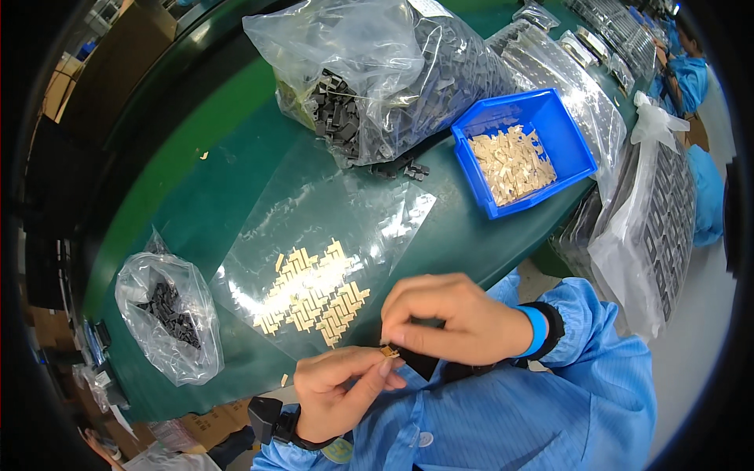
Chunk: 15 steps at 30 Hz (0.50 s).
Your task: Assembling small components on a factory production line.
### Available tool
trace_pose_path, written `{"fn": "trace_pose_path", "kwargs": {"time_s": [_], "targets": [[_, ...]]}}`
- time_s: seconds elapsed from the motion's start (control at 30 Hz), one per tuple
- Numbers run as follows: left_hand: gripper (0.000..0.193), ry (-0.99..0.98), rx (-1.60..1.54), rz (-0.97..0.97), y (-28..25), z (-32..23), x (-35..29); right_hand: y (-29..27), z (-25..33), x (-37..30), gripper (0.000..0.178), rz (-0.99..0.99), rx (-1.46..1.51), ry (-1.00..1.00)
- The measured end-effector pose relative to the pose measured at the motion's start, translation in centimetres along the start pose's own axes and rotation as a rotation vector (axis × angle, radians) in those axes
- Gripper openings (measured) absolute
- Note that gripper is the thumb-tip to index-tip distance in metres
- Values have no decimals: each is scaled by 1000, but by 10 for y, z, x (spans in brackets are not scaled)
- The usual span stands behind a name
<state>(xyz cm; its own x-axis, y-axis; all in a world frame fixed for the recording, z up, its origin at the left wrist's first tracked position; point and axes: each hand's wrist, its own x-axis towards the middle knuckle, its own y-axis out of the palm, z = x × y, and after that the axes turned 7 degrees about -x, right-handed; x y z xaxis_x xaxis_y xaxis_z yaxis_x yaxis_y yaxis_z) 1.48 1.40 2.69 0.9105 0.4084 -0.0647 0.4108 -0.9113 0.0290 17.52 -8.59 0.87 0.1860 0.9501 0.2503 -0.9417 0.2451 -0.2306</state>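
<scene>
Closest in, the left hand (339,392) and the right hand (448,320) meet just above the lap, and both pinch one small tan piece (389,352) between them: the left thumb and forefinger close on it from below, the right fingertips press on it from above, so the fingers of both hands are narrow and holding the piece. It sits off the tabletop, in the air between the two hands, near the body. To do this well, the grip looks best kept at the very tips, with the left hand steady as a support and the right doing the fine work, since the piece is tiny and could easily slip or bend; whether a dark part is held under it cannot be told. Just beyond the hands a clear plastic sheet (330,228) lies flat on the green tabletop (196,196), and on it rows of the same tan pieces (314,294) are laid in a zigzag pattern, near enough for a sleeve to brush them out of order. One stray tan piece lies by the near edge. To the left stands a small clear bag (169,314) of dark parts. Farther off, a large clear bag (385,78) of dark parts slumps open, with a few spilled beside it, and to the right a blue bin (565,129) holds a heap of tan pieces. More bagged trays hang off the right edge, and another person in blue works at the far right.
</scene>
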Motion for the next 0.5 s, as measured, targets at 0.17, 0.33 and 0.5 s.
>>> {"fn": "trace_pose_path", "kwargs": {"time_s": [0.17, 0.33, 0.5], "targets": [[16, -203, -375, -281, 5, 1, -2, -8, 5, -2, 9, -120, 158, 259], [17, -189, -362, -301, 11, 3, -2, 8, 2, -7, 13, -121, 212, 219], [17, -143, -323, -302, 15, 4, -3, 10, 5, -7, 14, -107, 167, 218]]}}
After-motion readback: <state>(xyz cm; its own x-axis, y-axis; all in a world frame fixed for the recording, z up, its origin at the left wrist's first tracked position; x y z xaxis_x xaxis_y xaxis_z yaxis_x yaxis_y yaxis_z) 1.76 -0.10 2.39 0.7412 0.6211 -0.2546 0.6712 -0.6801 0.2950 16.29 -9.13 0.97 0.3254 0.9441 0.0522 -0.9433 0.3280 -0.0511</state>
